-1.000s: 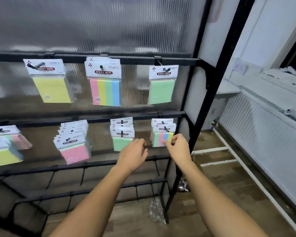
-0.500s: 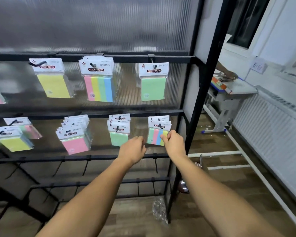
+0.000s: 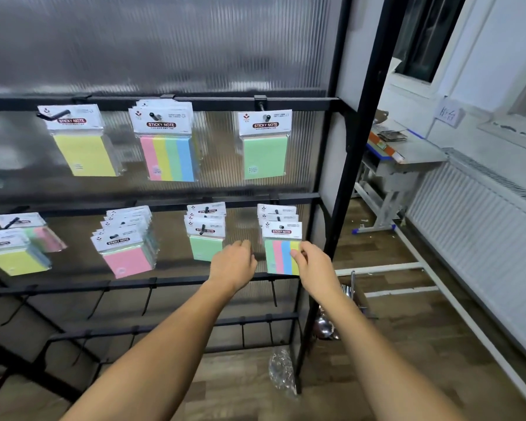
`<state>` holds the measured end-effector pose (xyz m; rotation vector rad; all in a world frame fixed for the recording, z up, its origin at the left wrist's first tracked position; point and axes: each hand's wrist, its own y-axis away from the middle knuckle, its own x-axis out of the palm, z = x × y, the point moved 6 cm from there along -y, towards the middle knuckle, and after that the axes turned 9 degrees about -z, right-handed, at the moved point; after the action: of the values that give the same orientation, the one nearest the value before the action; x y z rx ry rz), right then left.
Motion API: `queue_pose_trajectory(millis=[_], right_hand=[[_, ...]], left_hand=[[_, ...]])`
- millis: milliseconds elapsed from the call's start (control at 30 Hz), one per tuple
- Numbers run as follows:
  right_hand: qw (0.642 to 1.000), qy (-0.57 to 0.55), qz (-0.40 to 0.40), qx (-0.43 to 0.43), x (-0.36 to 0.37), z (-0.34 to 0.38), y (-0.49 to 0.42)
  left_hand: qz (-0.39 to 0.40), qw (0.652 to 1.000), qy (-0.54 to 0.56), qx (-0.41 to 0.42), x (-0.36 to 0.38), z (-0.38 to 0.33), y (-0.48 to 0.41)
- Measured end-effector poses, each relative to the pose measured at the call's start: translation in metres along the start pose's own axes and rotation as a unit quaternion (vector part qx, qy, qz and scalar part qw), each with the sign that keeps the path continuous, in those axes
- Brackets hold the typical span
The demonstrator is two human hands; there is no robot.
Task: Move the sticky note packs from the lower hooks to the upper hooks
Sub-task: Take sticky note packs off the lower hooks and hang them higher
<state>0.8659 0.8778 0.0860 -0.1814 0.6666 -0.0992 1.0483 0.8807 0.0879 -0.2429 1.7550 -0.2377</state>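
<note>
My right hand [image 3: 312,262] pinches the lower right corner of the front striped sticky note pack [image 3: 281,250], which hangs on the rightmost lower hook with more packs behind it. My left hand [image 3: 233,264] hovers with loosely curled fingers just below the green packs [image 3: 205,238] on the neighbouring lower hook, holding nothing. Further left on the lower bar hang a thick stack fronted by a pink pack [image 3: 125,244] and a yellow pack [image 3: 12,256]. The upper bar carries a yellow pack [image 3: 79,141], striped packs [image 3: 167,144] and a green pack [image 3: 264,147].
The black metal rack [image 3: 365,147] has a ribbed translucent back panel and bare hooks on bars below my hands. A crumpled plastic bag [image 3: 281,372] lies on the wood floor by the rack's foot. A small desk [image 3: 407,156] and a white radiator [image 3: 474,226] stand to the right.
My right hand's grip has settled on the striped pack's corner, and the pack has come forward on its hook. The left hand stays below the green packs. The view shifted slightly.
</note>
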Motion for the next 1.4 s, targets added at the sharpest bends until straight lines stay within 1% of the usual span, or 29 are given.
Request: queue_pose_trajectory(millis=[200,400,600,733,967,1133,1233,1300,1400], right_hand=[[1.000,0.006,-0.006,-0.010,-0.031,0.006,0.033],[1.000,0.004,-0.008,0.011,-0.035,0.000,0.044],[1.000,0.006,-0.002,0.023,-0.037,-0.008,0.045],[1.000,0.003,-0.008,0.025,-0.041,-0.007,0.043],[0.999,0.001,-0.006,0.032,-0.048,-0.004,0.043],[0.999,0.001,-0.001,0.038,-0.050,-0.010,0.043],[0.999,-0.002,-0.001,0.035,-0.052,-0.010,0.044],[0.999,-0.001,-0.001,0.034,-0.053,-0.010,0.045],[1.000,0.001,0.000,0.031,-0.054,-0.009,0.048]], left_hand=[[-0.012,1.000,0.027,-0.009,0.004,-0.002,-0.011],[0.003,0.997,0.069,-0.018,0.012,-0.012,-0.021],[-0.001,0.991,0.121,-0.059,0.016,-0.015,-0.027],[-0.012,0.981,0.164,-0.098,0.018,-0.014,-0.026],[-0.009,0.970,0.211,-0.120,0.027,-0.018,-0.027],[-0.014,0.946,0.288,-0.150,0.034,-0.023,-0.021],[-0.010,0.936,0.314,-0.159,0.034,-0.026,-0.019],[-0.007,0.937,0.311,-0.160,0.033,-0.027,-0.019],[0.001,0.951,0.284,-0.121,0.033,-0.033,-0.019]])
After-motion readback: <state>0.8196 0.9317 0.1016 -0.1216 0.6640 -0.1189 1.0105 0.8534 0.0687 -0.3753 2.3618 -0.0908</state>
